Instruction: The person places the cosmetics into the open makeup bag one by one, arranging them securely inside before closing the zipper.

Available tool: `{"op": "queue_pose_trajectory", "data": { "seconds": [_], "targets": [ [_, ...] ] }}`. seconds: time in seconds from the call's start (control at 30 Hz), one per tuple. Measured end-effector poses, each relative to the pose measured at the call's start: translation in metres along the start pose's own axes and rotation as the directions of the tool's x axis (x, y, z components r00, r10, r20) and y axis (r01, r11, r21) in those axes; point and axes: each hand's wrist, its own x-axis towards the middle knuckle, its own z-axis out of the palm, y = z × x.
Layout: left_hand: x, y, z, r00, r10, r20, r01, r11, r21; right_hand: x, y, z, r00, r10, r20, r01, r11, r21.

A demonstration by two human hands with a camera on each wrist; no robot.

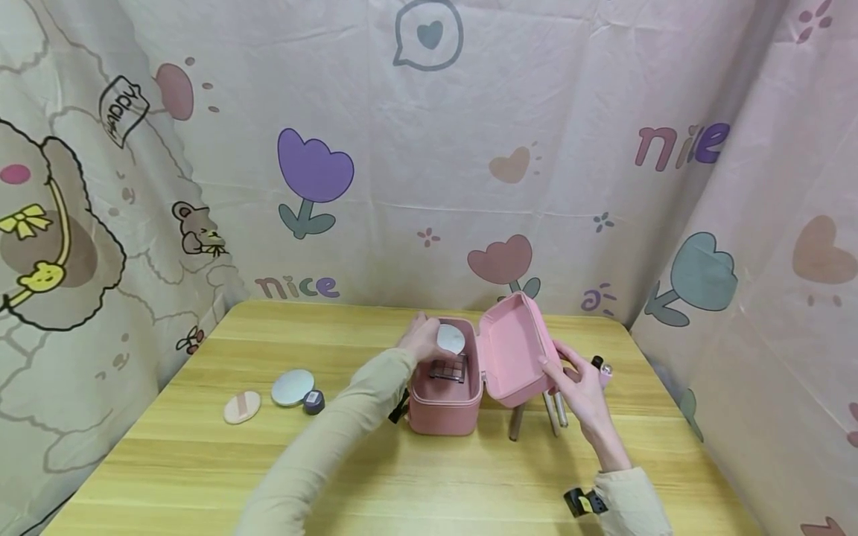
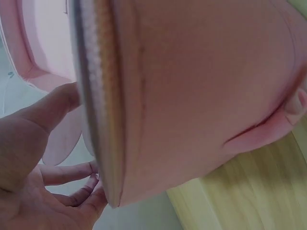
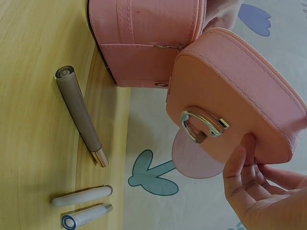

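Note:
A pink cosmetic case (image 1: 445, 418) stands on the table with its lid swung out to the right. My left hand (image 1: 419, 339) reaches in over the case's left rim, its thumb and fingers around a round white disc (image 1: 451, 339). Below the disc, an eyeshadow palette (image 1: 447, 368) lies inside the case. In the left wrist view, the case wall (image 2: 192, 96) hides the left fingertips and the disc. My right hand (image 1: 580, 383) grips the outer edge of the lid (image 1: 512, 342). The right wrist view shows the lid's top with its handle (image 3: 204, 124).
On the left lie a powder puff (image 1: 242, 407), a white round compact (image 1: 293, 388) and a small dark jar (image 1: 313, 403). Right of the case lie a brown tube (image 3: 80, 115) and two pale tubes (image 3: 82, 195). Beyond the right hand is a black-capped item (image 1: 596, 362). A printed curtain (image 1: 415, 149) surrounds the table.

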Motion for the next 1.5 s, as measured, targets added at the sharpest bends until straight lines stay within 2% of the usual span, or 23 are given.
{"op": "queue_pose_trajectory", "data": {
  "seconds": [0.2,0.4,0.67,1.5],
  "targets": [
    [0.001,0.004,0.005,1.000,0.009,-0.012,-0.009,0.999,0.037,0.001,0.000,0.000,1.000,0.005,0.000,-0.005,1.000,-0.004],
    [0.001,0.008,0.011,0.999,-0.043,0.009,0.042,0.999,0.027,0.002,0.000,0.000,1.000,0.022,0.004,-0.022,1.000,0.000],
    [0.001,0.010,0.014,0.997,-0.070,0.010,0.070,0.996,0.047,0.002,0.000,0.000,1.000,0.012,0.010,-0.012,1.000,0.002],
    [0.001,0.010,0.017,0.997,0.024,-0.071,-0.019,0.998,0.065,0.002,0.001,0.000,1.000,0.020,0.006,-0.020,1.000,0.001]
  ]
}}
